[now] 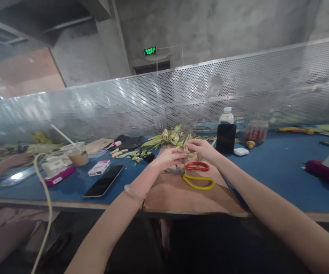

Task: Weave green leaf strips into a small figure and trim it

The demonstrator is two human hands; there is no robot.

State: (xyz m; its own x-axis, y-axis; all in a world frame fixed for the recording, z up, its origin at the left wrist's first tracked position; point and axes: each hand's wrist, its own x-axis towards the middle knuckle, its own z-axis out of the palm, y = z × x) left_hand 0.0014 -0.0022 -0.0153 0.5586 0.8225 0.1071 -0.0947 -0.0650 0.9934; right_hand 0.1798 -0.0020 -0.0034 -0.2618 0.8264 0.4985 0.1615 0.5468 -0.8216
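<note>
Both my hands meet above a brown board, fingertips close together. My left hand (170, 157), with a pale bangle (135, 192) on its wrist, is closed in a pinch. Opposite it, my right hand (203, 149) is also pinched. Between the fingertips is a thin greenish strip (184, 163), partly hidden by the fingers. Scissors with one red and one yellow handle (199, 182) lie on the board (178, 199) just below my hands, their blades partly covered by my left hand. Behind my fingers lies a pile of pale green, leafy plant strips (167, 137).
Left on the blue table are a phone (104, 182), a small box (99, 168), a cup with straw (79, 155), a tissue pack (59, 177) and another person's arm (7, 167). Right stand a black upright object (225, 138), bottle (226, 116), white case (241, 151) and clear jar (256, 131).
</note>
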